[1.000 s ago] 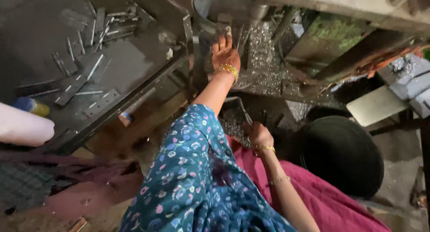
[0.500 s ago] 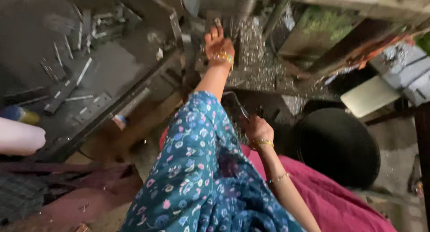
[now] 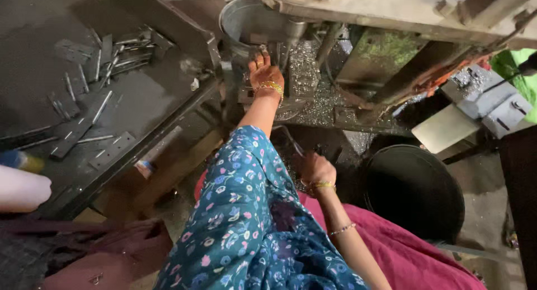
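Left hand fingers spread on press bed, right hand gripping thin rod (metal).

press frame: painted metal, worn, dull cream with chipped patches
press bed: rough metal, strewn with bright glittering shavings
bucket: thin sheet metal, dull grey sheen
table: dark matt metal, grimy
flat strips: bare grey steel, faint shine
tub: black, smooth, matt, rubber or plastic
sleeve: soft printed cloth, teal with flowers
bangles: glossy yellow metal
lap cloth: plain magenta fabric, matt
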